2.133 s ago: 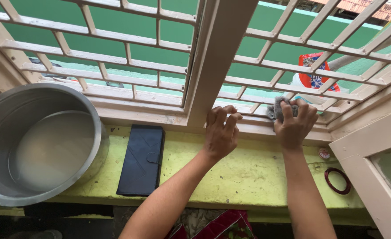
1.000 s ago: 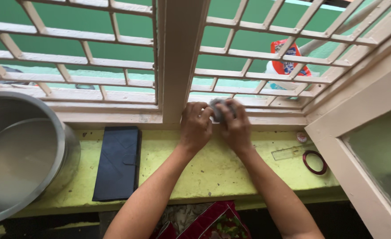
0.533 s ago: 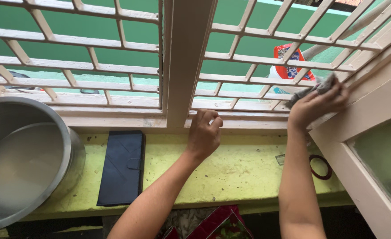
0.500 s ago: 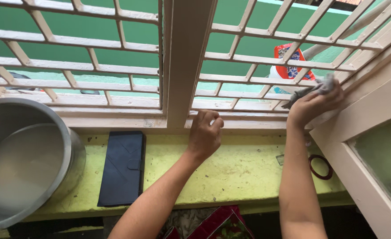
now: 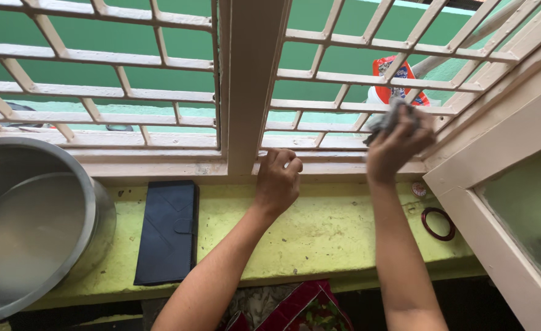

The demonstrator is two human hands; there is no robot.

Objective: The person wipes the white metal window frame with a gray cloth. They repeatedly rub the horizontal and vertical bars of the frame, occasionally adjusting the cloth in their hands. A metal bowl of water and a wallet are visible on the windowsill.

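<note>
Right hand (image 5: 398, 142) clamps one grey cloth (image 5: 385, 119) against the grille (image 5: 344, 76); left hand (image 5: 278, 181), fingers curled together, rests on the sill edge (image 5: 160, 167).

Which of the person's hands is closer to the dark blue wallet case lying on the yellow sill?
Left. The left hand rests on the window frame's bottom edge, just right of the wallet case. The right hand is farther right, pressing a grey cloth on the grille.

Steel pot (image 5: 31, 227) cut off left, grey cloth (image 5: 385, 120) mostly hidden — under right-hand fingers (image 5: 405, 125).
</note>
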